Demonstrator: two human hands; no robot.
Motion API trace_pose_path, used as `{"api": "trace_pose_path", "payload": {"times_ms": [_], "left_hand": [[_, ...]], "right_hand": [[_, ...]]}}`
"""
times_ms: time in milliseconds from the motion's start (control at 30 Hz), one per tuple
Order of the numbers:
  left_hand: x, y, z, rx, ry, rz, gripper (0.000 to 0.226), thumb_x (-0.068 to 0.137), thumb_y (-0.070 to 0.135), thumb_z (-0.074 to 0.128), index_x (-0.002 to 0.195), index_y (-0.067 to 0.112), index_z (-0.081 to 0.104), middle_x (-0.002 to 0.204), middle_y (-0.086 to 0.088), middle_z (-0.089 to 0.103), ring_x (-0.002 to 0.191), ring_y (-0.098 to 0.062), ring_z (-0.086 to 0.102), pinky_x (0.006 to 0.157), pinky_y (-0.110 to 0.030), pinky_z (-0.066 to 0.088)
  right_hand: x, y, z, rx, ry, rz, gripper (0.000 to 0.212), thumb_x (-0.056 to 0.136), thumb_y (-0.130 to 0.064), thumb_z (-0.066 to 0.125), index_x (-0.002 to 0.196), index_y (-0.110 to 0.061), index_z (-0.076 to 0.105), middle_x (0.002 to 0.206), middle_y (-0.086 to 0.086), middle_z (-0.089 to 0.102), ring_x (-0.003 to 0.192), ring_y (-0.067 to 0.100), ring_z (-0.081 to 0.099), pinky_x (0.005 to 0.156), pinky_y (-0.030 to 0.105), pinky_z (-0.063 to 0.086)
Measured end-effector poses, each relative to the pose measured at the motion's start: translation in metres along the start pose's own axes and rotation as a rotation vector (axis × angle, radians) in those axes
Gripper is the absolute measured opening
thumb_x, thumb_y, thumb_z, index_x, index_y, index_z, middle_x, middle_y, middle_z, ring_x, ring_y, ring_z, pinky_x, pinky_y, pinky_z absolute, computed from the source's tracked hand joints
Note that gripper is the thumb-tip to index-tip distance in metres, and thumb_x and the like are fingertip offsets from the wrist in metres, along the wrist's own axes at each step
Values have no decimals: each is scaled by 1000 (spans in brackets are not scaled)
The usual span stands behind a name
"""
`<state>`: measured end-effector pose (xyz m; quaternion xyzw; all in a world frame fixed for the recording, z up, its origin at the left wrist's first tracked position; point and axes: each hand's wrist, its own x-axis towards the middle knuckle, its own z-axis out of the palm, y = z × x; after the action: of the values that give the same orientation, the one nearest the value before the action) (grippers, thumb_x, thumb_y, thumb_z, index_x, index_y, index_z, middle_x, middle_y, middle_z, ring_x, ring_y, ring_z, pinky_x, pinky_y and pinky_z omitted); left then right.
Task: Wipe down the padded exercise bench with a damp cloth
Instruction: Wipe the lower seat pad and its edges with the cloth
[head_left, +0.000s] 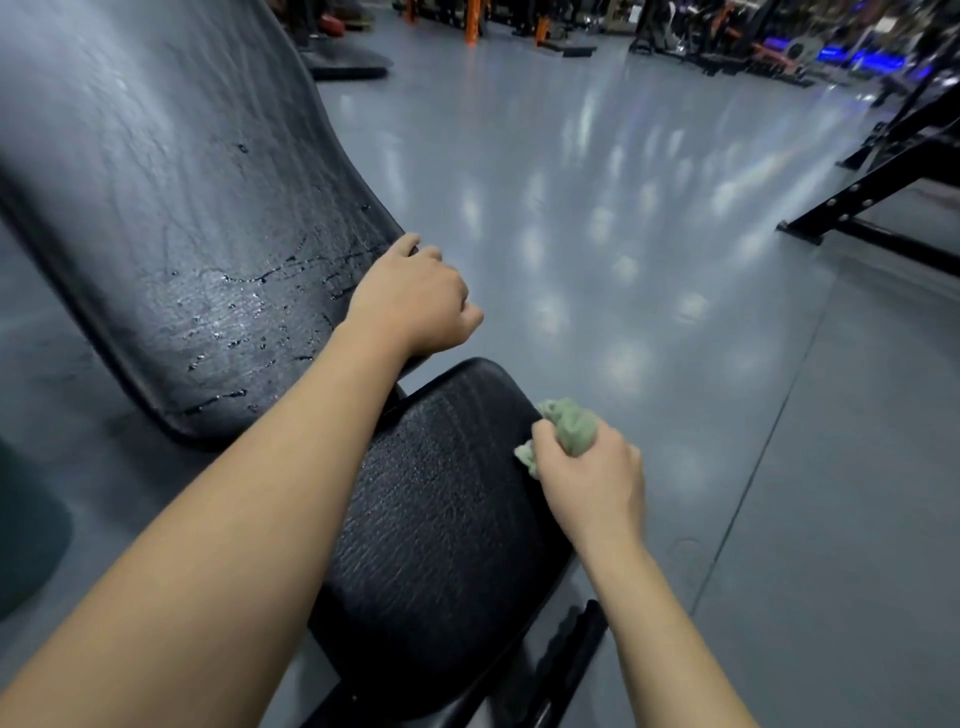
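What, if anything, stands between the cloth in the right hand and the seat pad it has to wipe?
Nothing visible. The right hand holds the green cloth at the right edge of the seat pad. Only the left forearm crosses over the pad's left edge, with the left hand gripping the backrest pad.

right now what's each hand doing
left hand: grips the back pad edge
right hand: grips the green cloth at the seat pad edge
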<state>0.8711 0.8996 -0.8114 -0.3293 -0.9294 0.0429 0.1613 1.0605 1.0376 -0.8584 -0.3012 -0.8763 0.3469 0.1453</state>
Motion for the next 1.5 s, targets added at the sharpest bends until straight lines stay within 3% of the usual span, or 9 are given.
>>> {"api": "trace_pose_path", "payload": {"times_ms": [133, 267, 467, 667, 867, 1000, 1100, 1367, 1500], "left_hand": [[4, 3, 2, 5, 17, -13, 38, 93, 34, 37, 65, 13, 54, 74, -7, 56, 88, -26, 45, 117, -45, 27], [6, 7, -1, -12, 20, -28, 36, 89, 32, 41, 61, 12, 53, 63, -6, 46, 88, -30, 53, 112, -46, 30], [-2, 4, -2, -49, 42, 7, 29, 93, 30, 40, 71, 15, 52, 92, -11, 70, 99, -29, 55, 117, -43, 27], [-5, 3, -3, -54, 37, -21, 33, 94, 31, 38, 72, 13, 56, 90, -9, 69, 100, -28, 55, 120, -43, 26], [-6, 6, -1, -26, 61, -33, 32, 92, 31, 39, 72, 13, 56, 87, -9, 68, 96, -28, 54, 118, -43, 28], [-5, 8, -3, -24, 57, -39, 33, 91, 30, 43, 79, 12, 68, 94, -12, 71, 100, -30, 58, 116, -43, 30], [-5, 8, -4, -14, 66, -38, 34, 91, 30, 44, 80, 11, 70, 94, -12, 71, 101, -30, 59, 114, -43, 32], [-11, 4, 2, -33, 135, -11, 39, 95, 29, 39, 86, 9, 72, 96, -10, 71, 101, -30, 60, 117, -43, 30], [-12, 5, 1, -57, 127, -3, 39, 96, 28, 39, 86, 9, 71, 97, -10, 70, 102, -29, 60, 118, -43, 30]], "right_hand": [[18, -23, 13, -108, 10, -31, 28, 93, -41, 55, 87, -15, 64, 78, 2, 55, 87, 33, 56, 75, 35, 40], [46, -65, 36, -56, -17, -138, 33, 95, -43, 53, 96, -14, 68, 101, 13, 70, 98, 38, 62, 78, 36, 43], [30, -44, 26, 76, -49, -157, 28, 91, -46, 54, 88, -20, 62, 87, 1, 61, 84, 28, 51, 74, 34, 39], [-12, 14, 7, -41, 48, -152, 21, 88, -42, 54, 83, -22, 56, 85, -4, 54, 91, 27, 51, 78, 36, 40], [-8, -3, 24, -259, 113, -184, 61, 82, -58, 29, 98, -9, 61, 100, 12, 62, 102, 35, 53, 89, 42, 39], [25, -46, 38, -285, 48, -287, 61, 93, -65, 38, 109, -13, 65, 112, 9, 62, 112, 32, 50, 93, 41, 41], [28, -46, 35, -215, 1, -349, 79, 89, -79, 20, 108, -18, 67, 109, 6, 60, 112, 30, 49, 92, 42, 42], [-16, 23, 23, -90, 118, -326, 55, 81, -62, 36, 118, -32, 63, 100, -5, 54, 100, 18, 45, 80, 25, 30], [-22, 27, 31, -20, 220, -278, 57, 84, -56, 42, 119, -20, 68, 105, 3, 61, 101, 24, 48, 90, 38, 41]]}}
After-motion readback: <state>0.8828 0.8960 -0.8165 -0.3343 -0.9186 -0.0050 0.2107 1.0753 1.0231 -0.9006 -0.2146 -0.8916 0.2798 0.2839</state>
